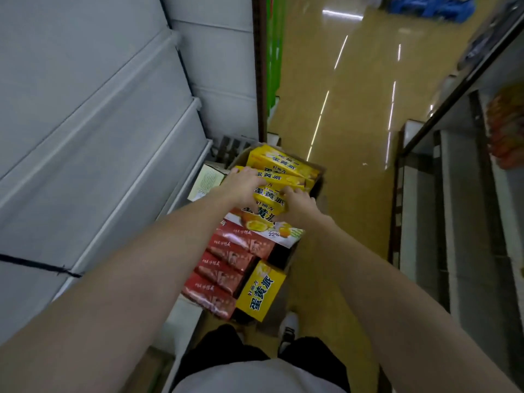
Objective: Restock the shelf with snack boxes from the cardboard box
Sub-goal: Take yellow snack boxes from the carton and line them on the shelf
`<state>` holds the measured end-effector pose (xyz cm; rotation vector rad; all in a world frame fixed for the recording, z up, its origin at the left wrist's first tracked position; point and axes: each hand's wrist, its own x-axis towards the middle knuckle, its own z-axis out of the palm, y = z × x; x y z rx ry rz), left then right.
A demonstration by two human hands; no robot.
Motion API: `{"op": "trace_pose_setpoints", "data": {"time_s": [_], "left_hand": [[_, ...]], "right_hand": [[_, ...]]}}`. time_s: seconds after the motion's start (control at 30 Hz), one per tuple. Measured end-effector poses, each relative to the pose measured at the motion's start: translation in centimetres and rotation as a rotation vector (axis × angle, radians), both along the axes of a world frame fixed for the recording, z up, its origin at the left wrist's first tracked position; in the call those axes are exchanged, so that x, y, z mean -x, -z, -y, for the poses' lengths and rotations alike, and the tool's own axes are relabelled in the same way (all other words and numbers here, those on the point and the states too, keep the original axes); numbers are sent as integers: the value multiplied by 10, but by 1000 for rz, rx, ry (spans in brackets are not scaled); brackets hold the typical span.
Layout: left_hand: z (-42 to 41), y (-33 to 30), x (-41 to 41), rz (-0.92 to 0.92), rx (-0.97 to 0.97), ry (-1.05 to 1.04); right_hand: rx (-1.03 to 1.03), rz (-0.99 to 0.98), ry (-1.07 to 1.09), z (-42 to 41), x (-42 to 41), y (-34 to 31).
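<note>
A cardboard box (317,191) stands on the aisle floor below me, packed with yellow snack boxes (280,165) at its far end and red snack boxes (226,265) at its near end. One yellow box (261,290) stands on end at the near right corner. My left hand (243,185) and my right hand (297,204) both reach down into the carton. Together they clasp one yellow snack box (269,198) from its left and right sides. The grey shelf (107,154) rises on my left with bare boards.
A pale carton (208,178) sits on the lowest shelf board beside the cardboard box. A second shelf unit (459,222) lines the right side of the aisle, with orange packs (507,129) on it. Shiny tan floor runs ahead. My shoe (289,326) stands by the box.
</note>
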<state>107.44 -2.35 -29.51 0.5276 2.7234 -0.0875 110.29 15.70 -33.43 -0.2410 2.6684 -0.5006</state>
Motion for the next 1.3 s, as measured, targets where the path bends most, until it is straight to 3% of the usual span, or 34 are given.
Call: {"op": "trace_pose_setpoints", "data": {"time_s": [0.27, 0.53, 0.73, 0.93, 1.3], "left_hand": [[-39, -40, -7, -38, -61, 251], [-139, -74, -84, -156, -76, 734], [-217, -95, -214, -184, -135, 1103], [-267, -120, -372, -217, -194, 1399], [-274, -193, -716, -253, -388, 1780]], "right_hand": [[-94, -124, 174, -44, -45, -54], [-215, -199, 601, -97, -198, -88], [-278, -108, 1010, -115, -363, -117], [-314, -110, 1284, -109, -540, -152], [-430, -170, 1694, -45, -880, -225]]}}
